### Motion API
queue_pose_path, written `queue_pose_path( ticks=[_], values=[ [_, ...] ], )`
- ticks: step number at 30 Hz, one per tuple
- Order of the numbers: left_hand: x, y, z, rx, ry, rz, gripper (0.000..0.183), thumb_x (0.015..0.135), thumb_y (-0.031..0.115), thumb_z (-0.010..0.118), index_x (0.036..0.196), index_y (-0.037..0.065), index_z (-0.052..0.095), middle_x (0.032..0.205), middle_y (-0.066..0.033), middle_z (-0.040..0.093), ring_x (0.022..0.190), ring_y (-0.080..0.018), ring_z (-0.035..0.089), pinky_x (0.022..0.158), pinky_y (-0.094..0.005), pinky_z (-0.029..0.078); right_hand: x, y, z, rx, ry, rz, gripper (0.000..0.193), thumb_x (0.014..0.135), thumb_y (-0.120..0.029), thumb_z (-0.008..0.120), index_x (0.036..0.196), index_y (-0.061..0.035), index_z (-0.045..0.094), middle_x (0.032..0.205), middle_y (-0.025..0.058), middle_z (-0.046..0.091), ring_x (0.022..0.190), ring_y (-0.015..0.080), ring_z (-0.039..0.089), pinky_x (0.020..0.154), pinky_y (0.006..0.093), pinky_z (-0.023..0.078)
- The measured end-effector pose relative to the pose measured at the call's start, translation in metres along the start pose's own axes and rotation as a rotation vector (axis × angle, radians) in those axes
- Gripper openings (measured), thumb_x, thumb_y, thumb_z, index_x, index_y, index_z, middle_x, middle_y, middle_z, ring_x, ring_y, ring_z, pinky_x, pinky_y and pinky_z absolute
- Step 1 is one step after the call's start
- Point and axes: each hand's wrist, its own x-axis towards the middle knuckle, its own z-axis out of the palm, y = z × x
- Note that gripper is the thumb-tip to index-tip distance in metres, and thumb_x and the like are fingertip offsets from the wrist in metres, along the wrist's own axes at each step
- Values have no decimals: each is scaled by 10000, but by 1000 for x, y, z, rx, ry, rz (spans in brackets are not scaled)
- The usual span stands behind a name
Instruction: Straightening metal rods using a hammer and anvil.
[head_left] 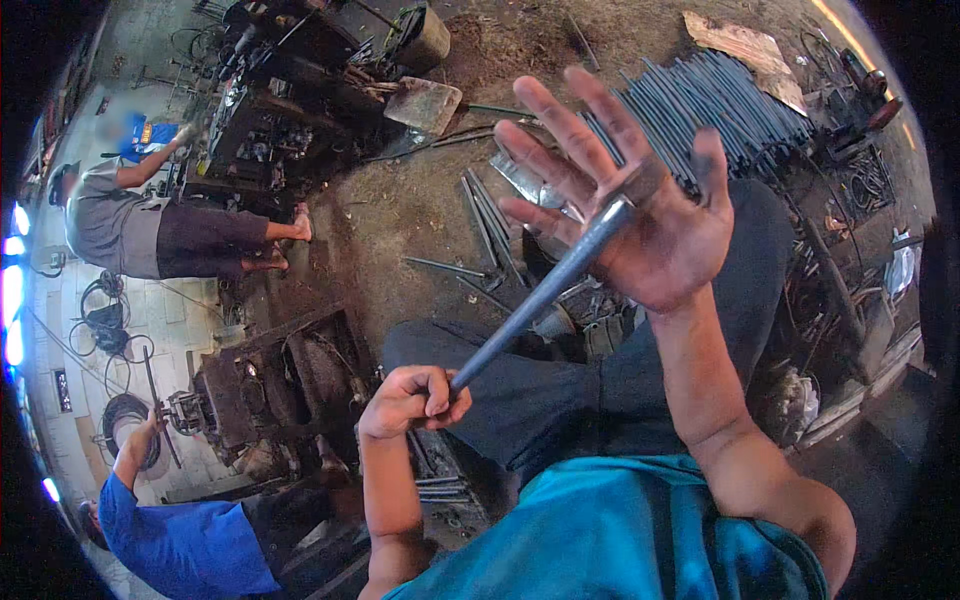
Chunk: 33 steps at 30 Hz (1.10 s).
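A grey metal rod (540,300) slants up and to the right in front of me. My left hand (413,402) is closed in a fist round its lower end. Towards the upper end sits a dark, wider piece (640,183), like a nut or a bolt head; its exact kind is unclear. Behind that end is my right hand (665,235), palm facing me, fingers and thumb spread. Whether the rod's end touches the palm I cannot tell. Dark smudges mark the fingers. Below the rod are my legs in dark trousers (520,390).
A large pile of metal rods (715,110) lies beyond my right hand. Several loose rods (490,225) lie on the dirt floor ahead. At left, one person (120,220) stands by dark machinery (265,130); another in blue (190,540) holds a thin rod beside a machine (285,380).
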Motion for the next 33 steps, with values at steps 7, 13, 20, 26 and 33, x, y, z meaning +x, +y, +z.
queue_pose_path(
  ticks=[7, 13, 20, 26, 33],
  values=[
    [-10, -5, -6, 32, 21, 28, 62, 721, -8, 503, 701, 49, 512, 790, -189, 560, 607, -136, 437, 480, -221, 312, 1, -5, 0, -17, -31, -24, 858, 911, -625, 386, 1541, -137, 66, 1593, 182, -4, 1458, 412, 31, 1121, 629, 180],
    [-11, -7, -9, 66, 21, 9, 49, 714, 2, 514, 712, 50, 527, 831, -217, 588, 617, -146, 481, 471, -226, 345, 1, -6, 2, -1, -28, -37, 824, 919, -592, 405, 1543, -160, 84, 1595, 172, 4, 1459, 408, 29, 1114, 629, 210],
    [-8, -9, 1, 37, 101, 26, 166, 902, 153, 587, 894, 89, 433, 926, -258, 628, 587, -141, 565, 468, -209, 387, 1, -6, 3, -8, -29, -67, 812, 922, -589, 388, 1543, -159, 90, 1596, 174, 14, 1459, 410, 29, 1125, 617, 182],
    [-4, -6, 2, 87, 188, 47, 299, 853, 46, 660, 892, 108, 370, 953, -270, 642, 635, -155, 616, 499, -206, 441, 1, -7, 1, -27, 19, -116, 796, 927, -609, 335, 1542, -158, 107, 1593, 179, 51, 1459, 405, 53, 1134, 606, 153],
    [0, -7, 4, 171, 312, 98, 353, 788, -72, 682, 869, 93, 380, 970, -263, 653, 719, -174, 654, 575, -215, 497, 2, -6, 0, -74, 78, -168, 783, 930, -615, 312, 1541, -162, 123, 1590, 180, 76, 1459, 401, 70, 1140, 601, 145]
  ],
)
